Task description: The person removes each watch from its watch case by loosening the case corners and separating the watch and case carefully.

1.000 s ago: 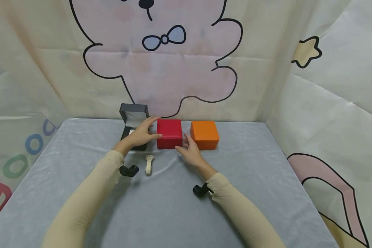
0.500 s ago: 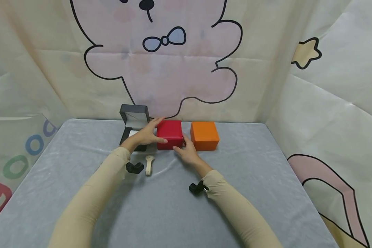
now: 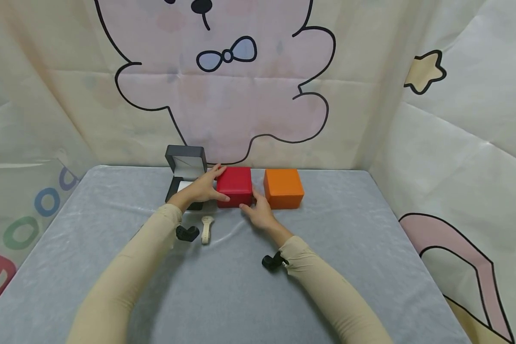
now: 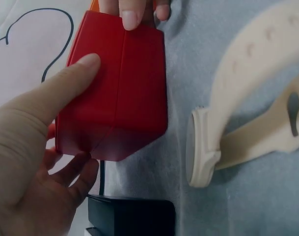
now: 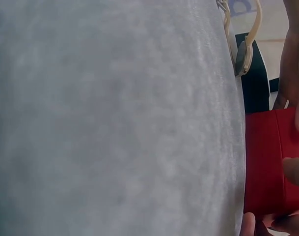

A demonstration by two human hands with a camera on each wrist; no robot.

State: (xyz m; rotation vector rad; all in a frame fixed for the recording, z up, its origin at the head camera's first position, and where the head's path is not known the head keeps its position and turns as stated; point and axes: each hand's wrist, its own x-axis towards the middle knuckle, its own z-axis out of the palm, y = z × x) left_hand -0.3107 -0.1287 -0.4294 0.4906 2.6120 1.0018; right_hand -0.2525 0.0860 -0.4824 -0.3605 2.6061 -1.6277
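In the head view the red box [image 3: 235, 184] sits just above the frame's centre, gripped between the left hand [image 3: 199, 190] and the right hand [image 3: 261, 212]. The left wrist view alone shows the left grasp closely: the thumb lies across the box's face, beside a fine seam [image 4: 121, 73], and fingers curl at its lower end, while the right hand's fingertips hold the opposite end at the top of the frame. Only there do the holes in the watch's [image 3: 206, 229] strap show, arching up at right; in the head view it is a small cream shape left of centre. The right wrist view is mostly cloth, with the box cut off at lower right and fingers pressed against it. The head view alone shows the orange box [image 3: 284, 188] whole, right of the red one, and the black case [image 3: 186, 151] at left with its lid raised and pale lining bared. Pale grey cloth [image 3: 223, 296] covers the table; behind hangs a cream curtain [image 3: 361, 86] with a pink cartoon figure [image 3: 241, 105] and blue bow tie [image 3: 227, 56], a star [image 3: 425, 71] at upper right, coloured letters [image 3: 21, 231] at lower left.
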